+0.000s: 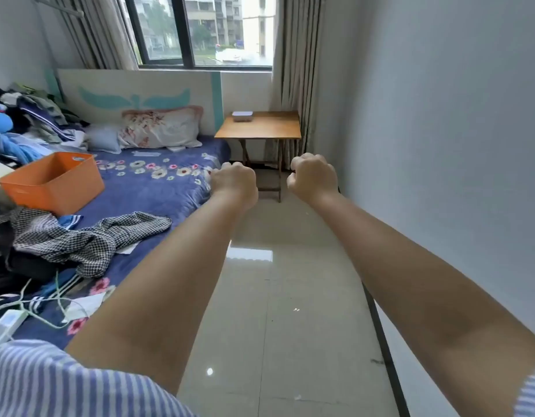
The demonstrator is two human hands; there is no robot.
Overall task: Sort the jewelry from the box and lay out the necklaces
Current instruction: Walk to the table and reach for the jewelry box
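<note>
My left hand [233,182] and right hand [313,178] hang fisted, holding nothing, well short of the bench [258,127], where the small pale box [242,116] sits; likely light and rigid, best gripped by its sides.

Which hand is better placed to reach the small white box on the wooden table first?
Left, marginally. Both hands are fisted, empty and far off, but the left hand lines up under the white box at the table corner; the right hand sits farther right.
</note>
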